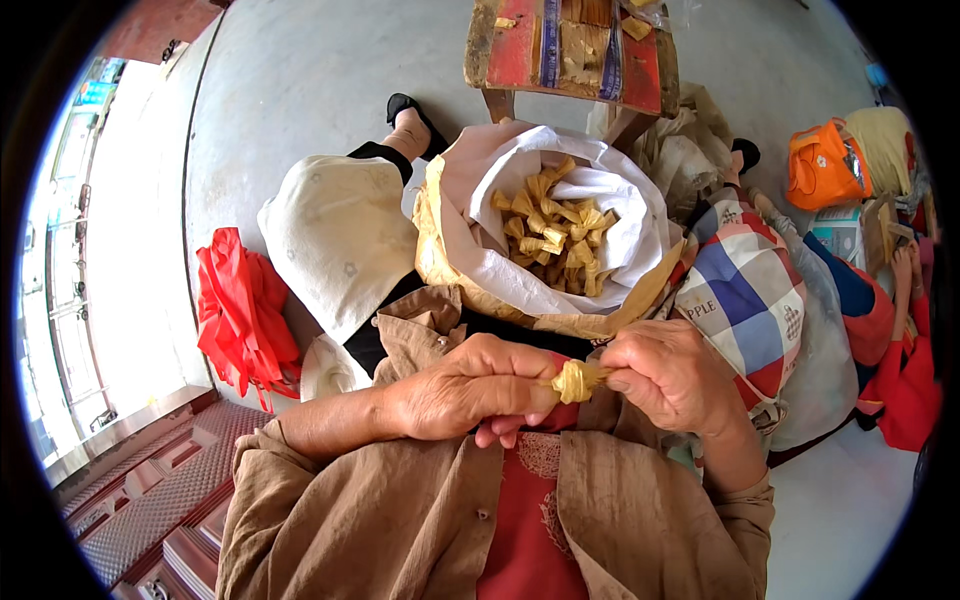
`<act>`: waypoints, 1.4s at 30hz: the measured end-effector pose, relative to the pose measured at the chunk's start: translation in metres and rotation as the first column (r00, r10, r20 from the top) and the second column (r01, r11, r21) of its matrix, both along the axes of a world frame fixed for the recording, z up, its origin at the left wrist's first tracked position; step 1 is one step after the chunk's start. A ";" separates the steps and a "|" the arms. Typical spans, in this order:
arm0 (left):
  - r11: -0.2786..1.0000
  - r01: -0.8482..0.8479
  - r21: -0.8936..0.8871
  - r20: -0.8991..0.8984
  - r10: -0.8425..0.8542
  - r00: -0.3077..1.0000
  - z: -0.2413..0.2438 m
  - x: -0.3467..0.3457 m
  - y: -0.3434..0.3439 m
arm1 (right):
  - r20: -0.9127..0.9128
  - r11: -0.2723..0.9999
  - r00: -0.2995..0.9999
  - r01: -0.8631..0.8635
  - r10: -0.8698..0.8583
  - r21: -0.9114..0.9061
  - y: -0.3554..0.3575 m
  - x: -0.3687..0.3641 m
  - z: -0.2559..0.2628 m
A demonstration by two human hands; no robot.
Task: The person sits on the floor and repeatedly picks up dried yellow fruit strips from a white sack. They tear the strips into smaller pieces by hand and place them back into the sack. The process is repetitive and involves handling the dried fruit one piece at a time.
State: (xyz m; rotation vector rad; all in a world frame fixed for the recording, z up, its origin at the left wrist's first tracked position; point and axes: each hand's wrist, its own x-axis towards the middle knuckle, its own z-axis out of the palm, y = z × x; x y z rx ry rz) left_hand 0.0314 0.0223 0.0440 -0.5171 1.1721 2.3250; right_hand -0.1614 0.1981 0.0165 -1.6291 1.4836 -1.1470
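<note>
In front of my chest, my left hand (480, 386) pinches one side of a yellow knotted strip (574, 381) between thumb and fingers. The fingertips of my right hand (667, 375) grip the frayed tail on its other side. The knot bulges between the two hands; what it is made of I cannot tell. Just beyond them, between my knees, stands a wide-mouthed sack (450, 217) with a rolled white liner (517, 161). Inside it lies a heap of similar yellow-brown knots (559, 240).
A worn wooden stool (506, 49) holding flat yellow strips (589, 11) stands beyond the sack. Red fabric (244, 315) lies on the floor at left. To the right are a checked cloth (742, 300), an orange bag (825, 165) and another person's hands (906, 262).
</note>
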 end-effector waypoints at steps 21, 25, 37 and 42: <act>0.947 -0.148 -0.284 -0.172 0.102 0.980 -0.024 0.009 -0.009 | 0.008 0.973 0.978 0.207 -0.209 0.103 0.004 0.024 -0.016; 0.958 -0.076 -0.275 -0.024 0.072 0.997 -0.021 0.001 0.006 | -0.092 0.966 0.964 0.254 -0.249 0.050 0.003 0.027 -0.013; 0.852 -0.321 0.413 0.111 0.303 0.947 -0.002 0.019 0.036 | 0.224 0.994 0.969 -0.107 0.107 -0.010 0.012 0.015 0.015; 0.725 -0.502 0.471 -0.016 0.577 0.817 -0.001 0.039 0.025 | 0.354 0.994 0.935 0.000 -0.040 0.111 0.072 0.001 0.018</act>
